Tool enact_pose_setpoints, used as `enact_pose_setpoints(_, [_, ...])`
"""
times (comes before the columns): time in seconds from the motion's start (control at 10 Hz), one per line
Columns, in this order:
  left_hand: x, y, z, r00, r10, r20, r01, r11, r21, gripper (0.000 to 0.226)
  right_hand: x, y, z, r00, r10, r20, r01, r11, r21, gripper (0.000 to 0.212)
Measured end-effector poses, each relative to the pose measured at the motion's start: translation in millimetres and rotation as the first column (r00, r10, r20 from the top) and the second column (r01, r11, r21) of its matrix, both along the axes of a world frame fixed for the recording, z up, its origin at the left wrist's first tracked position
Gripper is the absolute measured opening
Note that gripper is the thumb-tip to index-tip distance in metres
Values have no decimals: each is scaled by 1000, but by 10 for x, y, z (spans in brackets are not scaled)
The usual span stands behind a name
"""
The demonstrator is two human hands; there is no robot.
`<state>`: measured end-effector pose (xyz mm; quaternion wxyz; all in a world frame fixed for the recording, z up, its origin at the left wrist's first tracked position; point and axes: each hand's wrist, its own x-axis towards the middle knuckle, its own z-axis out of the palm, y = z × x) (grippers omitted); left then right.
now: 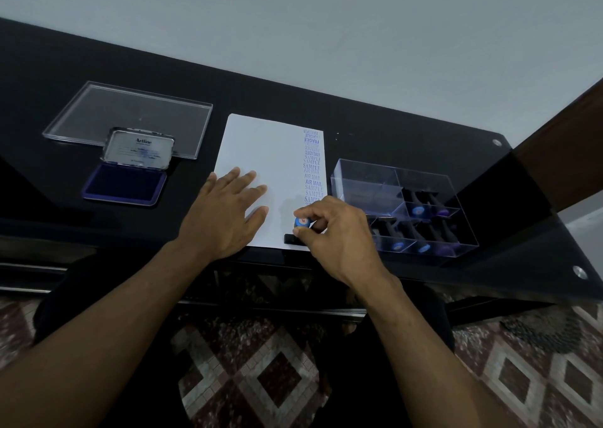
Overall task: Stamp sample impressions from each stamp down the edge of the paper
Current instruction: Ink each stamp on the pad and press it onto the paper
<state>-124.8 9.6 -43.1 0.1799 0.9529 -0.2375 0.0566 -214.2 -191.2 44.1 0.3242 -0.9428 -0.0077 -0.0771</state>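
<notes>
A white sheet of paper (pixel 261 153) lies on the black desk, with a column of blue impressions (pixel 313 166) running down its right edge. My left hand (pixel 225 212) rests flat on the paper's lower left part, fingers spread. My right hand (pixel 332 231) pinches a stamp (pixel 301 222) with a blue round top by its handle. The stamp's black base (pixel 290 239) sits on the paper's lower right corner. An open ink pad (pixel 125 184) with a dark blue cushion lies to the left of the paper.
A clear compartment box (pixel 365 179) holding several more stamps (pixel 421 212) stands right of the paper. Its clear lid (pixel 130 114) lies flat behind the ink pad. The desk's front edge (pixel 489 271) runs just below my hands; patterned floor shows beneath.
</notes>
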Motion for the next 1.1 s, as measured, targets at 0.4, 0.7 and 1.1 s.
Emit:
enact_pose_setpoints(0.4, [0, 6, 0, 1000, -3, -3, 3, 1000, -1, 60, 83, -175, 145, 878, -465, -116, 357, 474, 805, 9])
enact_pose_setpoints(0.7, [-9, 7, 22, 1000, 0, -14, 0, 1000, 5, 62, 97, -161, 79, 861, -479, -172, 388, 401, 830, 10])
enact_pose_setpoints(1.1, [-3, 7, 11, 1000, -3, -6, 3, 1000, 7, 61, 98, -175, 58, 864, -472, -174, 391, 414, 822, 11])
